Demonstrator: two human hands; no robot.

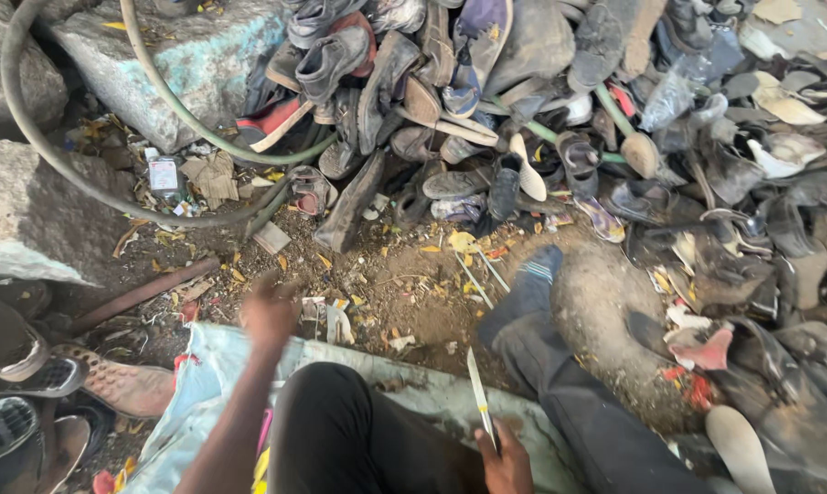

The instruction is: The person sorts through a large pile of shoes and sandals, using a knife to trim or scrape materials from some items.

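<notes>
My left hand point(269, 314) reaches forward over the edge of a pale blue sheet point(208, 384), fingers spread and blurred, holding nothing, above littered dirt ground point(386, 284). My right hand point(505, 462) at the bottom grips a thin pale blade-like strip point(479, 393) that points up and away. My legs in dark trousers point(560, 375) stretch forward, one foot in a blue sock point(537, 270) resting on the dirt.
A big heap of worn shoes and soles point(523, 119) fills the top and right. Grey rocks point(29, 210) and a looping hose point(157, 197) lie at the left. More sandals point(29, 366) sit at lower left, beside a rusty rod point(144, 293).
</notes>
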